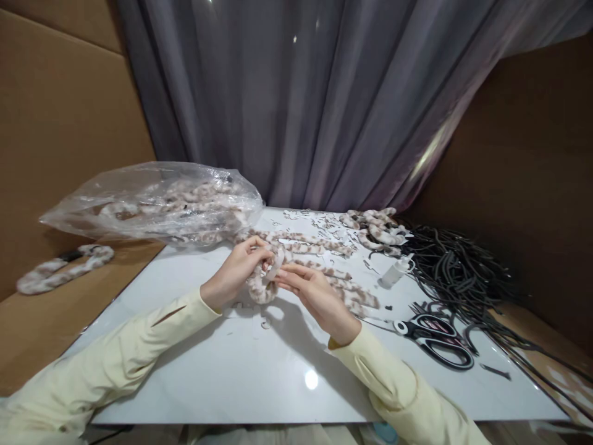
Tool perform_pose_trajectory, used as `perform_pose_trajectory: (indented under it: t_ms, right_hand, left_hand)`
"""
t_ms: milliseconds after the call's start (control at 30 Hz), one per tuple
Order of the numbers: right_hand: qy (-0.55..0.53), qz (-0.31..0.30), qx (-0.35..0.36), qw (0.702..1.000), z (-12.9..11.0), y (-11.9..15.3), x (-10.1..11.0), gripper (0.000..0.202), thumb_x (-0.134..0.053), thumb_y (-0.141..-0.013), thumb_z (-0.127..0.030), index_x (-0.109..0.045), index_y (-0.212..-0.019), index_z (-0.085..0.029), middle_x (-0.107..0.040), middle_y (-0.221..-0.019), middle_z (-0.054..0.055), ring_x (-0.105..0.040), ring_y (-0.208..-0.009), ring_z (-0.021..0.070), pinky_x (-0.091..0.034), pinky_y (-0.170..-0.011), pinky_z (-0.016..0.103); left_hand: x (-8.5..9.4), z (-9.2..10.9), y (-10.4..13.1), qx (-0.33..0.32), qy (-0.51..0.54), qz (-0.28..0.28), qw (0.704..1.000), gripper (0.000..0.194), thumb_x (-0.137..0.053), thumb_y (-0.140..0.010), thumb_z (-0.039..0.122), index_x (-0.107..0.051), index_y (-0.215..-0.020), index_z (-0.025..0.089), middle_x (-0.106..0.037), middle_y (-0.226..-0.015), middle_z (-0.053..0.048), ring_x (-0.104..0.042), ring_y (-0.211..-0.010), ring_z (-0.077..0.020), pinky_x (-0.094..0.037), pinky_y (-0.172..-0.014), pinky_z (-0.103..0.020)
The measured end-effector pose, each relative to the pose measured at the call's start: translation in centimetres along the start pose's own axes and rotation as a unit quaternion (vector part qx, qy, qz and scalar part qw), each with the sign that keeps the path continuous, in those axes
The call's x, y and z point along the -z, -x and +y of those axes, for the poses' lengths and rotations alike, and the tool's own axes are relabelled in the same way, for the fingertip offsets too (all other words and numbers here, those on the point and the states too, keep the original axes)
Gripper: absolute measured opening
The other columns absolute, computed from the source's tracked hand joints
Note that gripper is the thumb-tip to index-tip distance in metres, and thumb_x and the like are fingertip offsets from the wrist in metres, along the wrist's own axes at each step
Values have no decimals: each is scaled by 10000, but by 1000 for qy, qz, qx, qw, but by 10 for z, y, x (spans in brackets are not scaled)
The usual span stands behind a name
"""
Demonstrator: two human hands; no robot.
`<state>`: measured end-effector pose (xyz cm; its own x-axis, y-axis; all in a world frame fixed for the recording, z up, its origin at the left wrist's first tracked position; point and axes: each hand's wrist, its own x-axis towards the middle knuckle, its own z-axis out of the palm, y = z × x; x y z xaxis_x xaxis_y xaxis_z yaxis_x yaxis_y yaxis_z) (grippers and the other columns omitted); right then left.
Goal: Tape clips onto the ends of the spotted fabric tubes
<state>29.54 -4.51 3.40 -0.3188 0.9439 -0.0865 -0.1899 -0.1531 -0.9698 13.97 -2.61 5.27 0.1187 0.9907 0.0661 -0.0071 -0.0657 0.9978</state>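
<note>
Over the middle of the table, a fluffy white-and-brown plush band (260, 289) is bent into a curve between my two hands. My left hand (241, 269) is closed on the band from its left side, thumb and fingers pinched together. A pale translucent strip (276, 264) stands up at the band's upper right. The fingers of my right hand (319, 300) are pressed together at the strip's lower edge, close to the band. The exact grip of the right fingertips is partly hidden. Just behind my hands lie several plush strips (319, 246) of the same fur.
A clear plastic bag (157, 204) of plush pieces lies back left, with a plush loop (65, 269) on cardboard beside it. To the right are scissors (435, 340), a small white bottle (396, 272), a pile of black cords (458, 266) and more plush loops (377, 227). Scraps litter the table.
</note>
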Motion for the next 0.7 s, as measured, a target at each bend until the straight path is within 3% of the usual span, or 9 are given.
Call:
perform_pose_trajectory:
  t_ms: [100,200,367,533,600,633,700]
  right_hand:
    - [-90,-32,-49,994,-1,-4,5,210,-750,-634,-308,-676,-733,-138,-656,-726,24,-598,-709,132,-449,-750,266]
    - [-136,-43,-83,986,-7,-5,12,195,-768,-610,-287,-634,-659,-154,-578,-604,-29,-513,-561,92,-423,-612,231]
    - [-139,-65,-94,984,-18,-6,22,249,-774,-603,-288,-559,-563,-170,-432,-493,-54,-389,-475,84,-363,-500,229]
    - [-153,-42,6,987,-28,-8,34,287,-722,-675,-325,-486,-575,-196,-347,-523,-64,-361,-495,82,-395,-534,216]
    - [-163,-20,63,984,-33,-8,38,269,-694,-709,-336,-482,-611,-205,-346,-549,-62,-373,-510,84,-416,-554,216]
    - [-169,-8,94,981,-35,-8,40,263,-695,-709,-338,-483,-625,-208,-354,-559,-60,-379,-513,85,-419,-545,215]
    - [-183,9,144,972,-40,-7,44,266,-719,-684,-341,-490,-643,-211,-384,-576,-58,-383,-506,82,-409,-498,204]
  left_hand:
    - [2,1,2,-113,-173,-4,978,89,-527,-754,208,-490,-682,174,-498,-649,47,-463,-597,-99,-358,-566,-209]
    - [7,0,2,-211,-308,-67,925,73,-471,-810,191,-535,-778,176,-558,-712,26,-494,-646,-117,-363,-595,-216]
    - [20,-2,0,-388,-439,-176,791,161,-383,-871,142,-542,-854,161,-547,-783,-31,-505,-693,-133,-385,-640,-225]
    - [24,4,-1,-480,-549,-211,651,272,-296,-908,112,-548,-817,161,-535,-726,-57,-459,-632,-146,-352,-594,-255]
    - [23,5,1,-494,-558,-209,634,291,-290,-904,86,-551,-800,164,-549,-715,-58,-452,-610,-143,-343,-588,-264]
    - [21,4,2,-494,-551,-208,639,286,-299,-902,87,-554,-797,164,-556,-716,-59,-457,-612,-144,-346,-592,-267]
    - [18,2,3,-474,-515,-202,686,242,-338,-891,115,-561,-807,161,-572,-731,-63,-485,-643,-152,-366,-613,-270]
